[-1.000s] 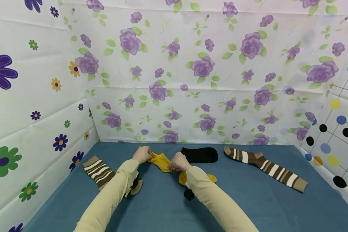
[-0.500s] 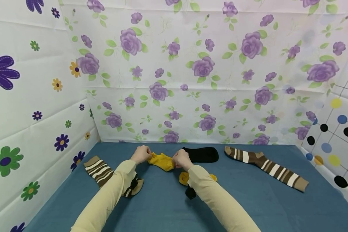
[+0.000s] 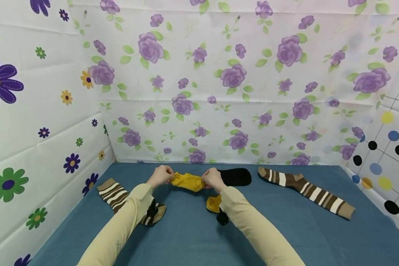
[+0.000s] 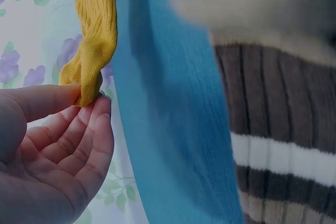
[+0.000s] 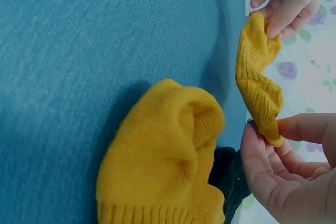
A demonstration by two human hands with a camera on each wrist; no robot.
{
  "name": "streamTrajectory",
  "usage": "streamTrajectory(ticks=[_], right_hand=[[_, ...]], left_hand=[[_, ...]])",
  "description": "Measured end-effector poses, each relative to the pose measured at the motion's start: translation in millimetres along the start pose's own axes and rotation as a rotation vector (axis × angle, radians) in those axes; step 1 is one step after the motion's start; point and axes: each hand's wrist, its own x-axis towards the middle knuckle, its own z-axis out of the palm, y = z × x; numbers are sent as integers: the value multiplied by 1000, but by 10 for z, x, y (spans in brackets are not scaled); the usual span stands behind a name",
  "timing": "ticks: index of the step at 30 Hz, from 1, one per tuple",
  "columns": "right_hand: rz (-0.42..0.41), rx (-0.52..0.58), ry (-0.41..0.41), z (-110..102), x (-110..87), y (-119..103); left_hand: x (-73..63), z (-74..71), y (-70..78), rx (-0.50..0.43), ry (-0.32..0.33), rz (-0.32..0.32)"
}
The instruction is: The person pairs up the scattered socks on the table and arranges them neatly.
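Note:
A yellow sock (image 3: 187,182) is stretched between both hands, close over the blue cloth at the back of the table. My left hand (image 3: 162,176) pinches one end between thumb and fingertips, as the left wrist view shows. At the other end, my right hand (image 5: 294,166) pinches the sock between thumb and fingers. A second yellow sock (image 5: 157,156) lies bunched on the cloth beneath the right wrist, partly hidden by the sleeve in the head view. Behind the right hand lies a black sock (image 3: 236,177), its left part covered by that hand.
Under the left forearm lies a brown, white-striped sock (image 3: 113,194), partly hidden. Another brown striped sock (image 3: 306,190) stretches across the right side of the blue cloth (image 3: 186,240). A flowered curtain (image 3: 199,92) stands behind the table, with patterned sheets at both sides.
The right hand has moved a little right and up with its end of the yellow sock, pulling the sock straighter and more level. The left hand has barely moved.

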Motion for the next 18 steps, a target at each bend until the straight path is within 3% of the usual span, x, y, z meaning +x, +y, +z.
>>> streamTrajectory(ticks=[10, 15, 18], right_hand=[[41, 52, -13, -69, 1, -6], [39, 87, -25, -132, 34, 38], [35, 98, -23, -170, 44, 61]], left_hand=[[-27, -18, 21, -59, -18, 29], [7, -31, -27, -113, -54, 99], [4, -26, 3, -137, -56, 101]])
